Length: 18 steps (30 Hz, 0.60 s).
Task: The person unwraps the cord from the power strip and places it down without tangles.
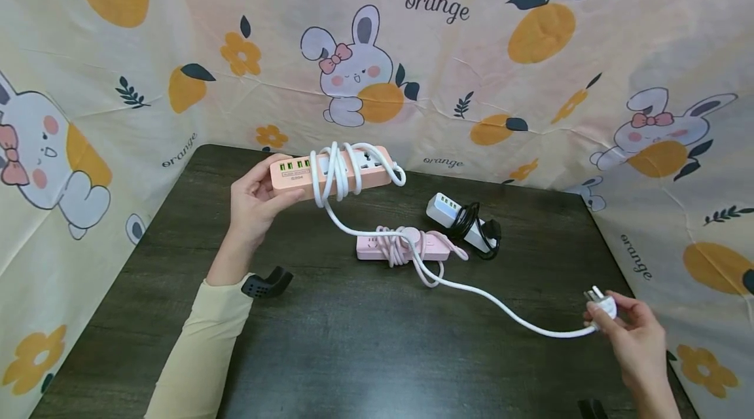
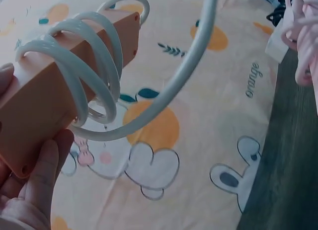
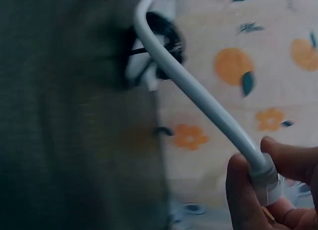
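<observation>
Left hand [image 1: 252,201] is clamping fingers on a peach power strip [image 1: 302,177]; wound white cord [image 1: 471,288] is partly hiding it from me. Right hand [image 1: 639,337] is pinching the plug [image 1: 605,307] between fingers.

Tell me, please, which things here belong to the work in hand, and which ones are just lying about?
Part of the work:
orange strip, held in the left hand
white cord, wound around that strip and running to the plug
plug, held in the right hand

Apparently just lying about:
pink strip
white strip, with black cord around it
</observation>
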Available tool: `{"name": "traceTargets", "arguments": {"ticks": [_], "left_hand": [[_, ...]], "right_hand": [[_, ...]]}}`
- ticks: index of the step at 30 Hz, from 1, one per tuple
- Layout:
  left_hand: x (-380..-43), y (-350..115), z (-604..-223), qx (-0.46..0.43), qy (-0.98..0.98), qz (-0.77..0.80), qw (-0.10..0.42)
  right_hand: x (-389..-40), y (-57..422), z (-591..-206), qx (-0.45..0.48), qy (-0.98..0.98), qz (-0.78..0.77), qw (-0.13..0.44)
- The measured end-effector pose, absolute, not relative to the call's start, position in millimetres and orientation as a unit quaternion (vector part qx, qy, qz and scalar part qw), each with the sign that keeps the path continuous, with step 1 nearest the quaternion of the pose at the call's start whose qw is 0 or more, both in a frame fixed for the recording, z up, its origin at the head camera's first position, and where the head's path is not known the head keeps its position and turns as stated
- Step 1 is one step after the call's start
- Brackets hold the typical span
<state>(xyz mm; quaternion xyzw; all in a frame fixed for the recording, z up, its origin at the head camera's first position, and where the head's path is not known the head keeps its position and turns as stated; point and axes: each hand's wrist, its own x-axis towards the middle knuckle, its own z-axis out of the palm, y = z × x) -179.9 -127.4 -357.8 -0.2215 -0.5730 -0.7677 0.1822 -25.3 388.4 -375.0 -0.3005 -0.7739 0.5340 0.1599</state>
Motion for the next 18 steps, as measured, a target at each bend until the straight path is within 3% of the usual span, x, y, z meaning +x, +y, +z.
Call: {"name": "traceTargets", "arguments": {"ticks": [4, 8, 18], "left_hand": [[-178.1, -121.3, -351.0, -0.228, -0.58, -0.762, 0.174], [-176.6, -115.6, -346.0, -0.22, -0.586, -0.762, 0.166], [-172.7, -110.6, -336.7, -0.238, -0.577, -0.762, 0.173]], "right_hand": [[-26.8, 412.8, -418.4, -0.314, -0.849, 0.417, 0.087], [-27.5, 423.8, -444.7, -0.3, -0.877, 0.368, 0.067], [-23.8, 408.8, -443.6, -0.317, -0.897, 0.304, 0.04]]}}
